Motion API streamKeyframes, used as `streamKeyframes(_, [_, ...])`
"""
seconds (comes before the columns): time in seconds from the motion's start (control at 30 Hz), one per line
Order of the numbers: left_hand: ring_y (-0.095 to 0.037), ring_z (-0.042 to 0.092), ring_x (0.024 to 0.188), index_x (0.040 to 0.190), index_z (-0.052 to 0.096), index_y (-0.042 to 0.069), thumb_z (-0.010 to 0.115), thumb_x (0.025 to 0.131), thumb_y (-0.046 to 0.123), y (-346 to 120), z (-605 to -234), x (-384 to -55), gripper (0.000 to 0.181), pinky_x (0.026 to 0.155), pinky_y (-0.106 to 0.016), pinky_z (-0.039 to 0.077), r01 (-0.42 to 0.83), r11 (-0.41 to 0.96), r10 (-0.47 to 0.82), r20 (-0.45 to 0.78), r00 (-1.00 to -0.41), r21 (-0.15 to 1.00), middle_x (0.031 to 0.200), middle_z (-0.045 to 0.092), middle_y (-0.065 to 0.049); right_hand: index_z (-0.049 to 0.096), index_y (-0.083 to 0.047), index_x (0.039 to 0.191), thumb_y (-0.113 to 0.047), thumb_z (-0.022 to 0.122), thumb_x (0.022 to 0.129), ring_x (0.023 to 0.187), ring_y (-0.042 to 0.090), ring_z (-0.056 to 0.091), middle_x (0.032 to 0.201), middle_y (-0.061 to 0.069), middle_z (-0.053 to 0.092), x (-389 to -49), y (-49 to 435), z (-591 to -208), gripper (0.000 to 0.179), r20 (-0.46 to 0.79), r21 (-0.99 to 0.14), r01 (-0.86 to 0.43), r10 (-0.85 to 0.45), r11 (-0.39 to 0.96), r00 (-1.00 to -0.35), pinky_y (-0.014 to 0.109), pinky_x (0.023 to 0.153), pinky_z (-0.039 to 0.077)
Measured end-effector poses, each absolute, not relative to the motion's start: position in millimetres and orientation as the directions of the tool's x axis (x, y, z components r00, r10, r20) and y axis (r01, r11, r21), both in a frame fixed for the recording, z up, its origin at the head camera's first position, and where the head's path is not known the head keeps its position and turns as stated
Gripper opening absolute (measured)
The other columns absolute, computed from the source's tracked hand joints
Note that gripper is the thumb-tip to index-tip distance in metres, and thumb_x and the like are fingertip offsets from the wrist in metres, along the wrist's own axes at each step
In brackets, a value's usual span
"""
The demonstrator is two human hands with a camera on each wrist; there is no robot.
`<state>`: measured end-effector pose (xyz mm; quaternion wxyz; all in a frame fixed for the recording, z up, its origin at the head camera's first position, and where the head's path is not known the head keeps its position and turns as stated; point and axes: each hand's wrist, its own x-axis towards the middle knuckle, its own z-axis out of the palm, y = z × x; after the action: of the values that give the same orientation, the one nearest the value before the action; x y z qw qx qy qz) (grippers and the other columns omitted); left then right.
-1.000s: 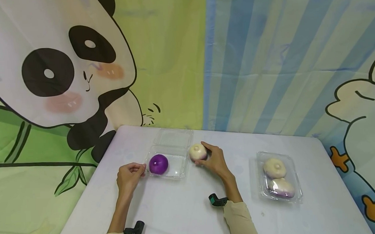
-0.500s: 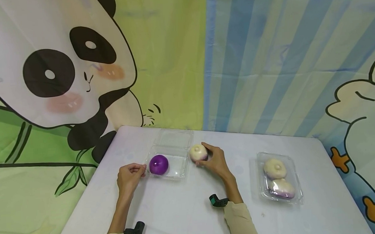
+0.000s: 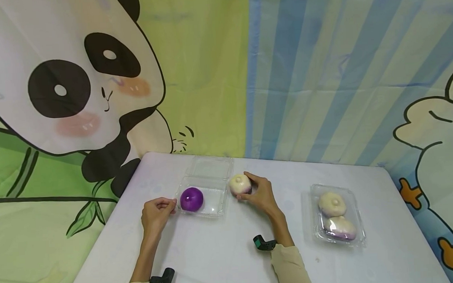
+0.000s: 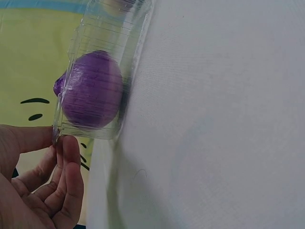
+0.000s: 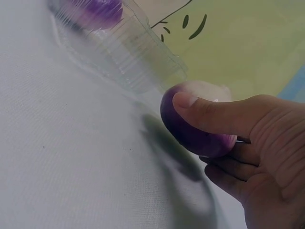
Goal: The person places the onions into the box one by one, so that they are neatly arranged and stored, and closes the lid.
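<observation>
In the head view, my left hand [image 3: 156, 215] is at the left edge of an open clear plastic clamshell box [image 3: 216, 201]. Its thumb and fingers pinch the box's rim [image 4: 57, 125] in the left wrist view. Inside the box's left half sits a glossy purple ball-shaped vegetable [image 3: 192, 199] with a small nub. My right hand [image 3: 260, 194] grips a round white-and-purple turnip [image 3: 239, 184] just right of the box. From the right wrist, the turnip appears raised over the table, its purple side by the thumb and a shadow below.
The box's lid [image 3: 211, 166] lies folded back toward the far table edge. On the right stands a closed clear box [image 3: 357, 220] with two white-and-purple turnips [image 3: 332, 203] inside. A printed curtain [image 3: 208, 74] hangs right behind the white table [image 3: 231, 259].
Almost nothing differs. The view has shifted very slightly; both hands, the turnip and the boxes keep their places.
</observation>
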<state>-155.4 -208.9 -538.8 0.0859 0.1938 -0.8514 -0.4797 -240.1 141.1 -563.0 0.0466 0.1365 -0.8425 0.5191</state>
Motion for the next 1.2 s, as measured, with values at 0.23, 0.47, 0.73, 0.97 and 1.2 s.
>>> streamKeyframes(0.23, [-0.022,0.076,0.068,0.093,0.082,0.002,0.081,0.099,0.023,-209,-539,-155,0.022,0.061,-0.026,0.044,-0.244,0.464,-0.411,-0.037,-0.911,0.852,0.074,0.08,-0.005,0.063,0.003,0.149,-0.009,0.104,0.071,0.137,0.039,0.068,0.146,0.023,0.07,-238,142,-561,0.089,0.22,-0.87,-0.275,-0.178,0.41,-0.959,0.053,0.12,0.053])
streamKeyframes(0.47, [-0.022,0.077,0.068,0.093,0.082,0.001,0.081,0.098,0.022,-209,-539,-155,0.022,0.059,-0.025,0.045,-0.238,0.464,-0.41,-0.031,-0.911,0.853,0.074,0.08,-0.006,0.062,0.003,0.15,-0.008,0.103,0.071,0.136,0.038,0.069,0.145,0.023,0.071,-237,143,-558,0.09,0.221,-0.879,-0.274,-0.176,0.391,-0.959,0.053,0.118,0.055])
streamKeyframes(0.73, [-0.022,0.076,0.068,0.093,0.082,0.002,0.081,0.099,0.023,-209,-539,-154,0.022,0.061,-0.026,0.045,-0.239,0.462,-0.409,-0.034,-0.912,0.854,0.074,0.08,-0.006,0.061,0.003,0.15,-0.009,0.103,0.073,0.136,0.039,0.069,0.145,0.024,0.07,-235,145,-553,0.089,0.231,-0.88,-0.285,-0.183,0.379,-0.956,0.054,0.118,0.055])
streamKeyframes(0.97, [-0.02,0.076,0.068,0.093,0.082,0.002,0.081,0.099,0.024,-209,-539,-155,0.023,0.06,-0.025,0.044,-0.241,0.462,-0.41,-0.035,-0.912,0.853,0.075,0.08,-0.005,0.062,0.003,0.15,-0.01,0.102,0.074,0.135,0.039,0.07,0.144,0.023,0.071,-233,146,-547,0.088,0.246,-0.886,-0.298,-0.186,0.354,-0.951,0.055,0.118,0.054])
streamKeyframes(1.2, [-0.02,0.076,0.068,0.093,0.082,0.002,0.081,0.099,0.024,-209,-540,-155,0.023,0.061,-0.026,0.044,-0.24,0.465,-0.412,-0.032,-0.911,0.852,0.074,0.08,-0.005,0.062,0.0,0.151,-0.012,0.102,0.075,0.134,0.038,0.071,0.145,0.021,0.071,-231,145,-543,0.087,0.232,-0.894,-0.281,-0.178,0.349,-0.956,0.055,0.119,0.053])
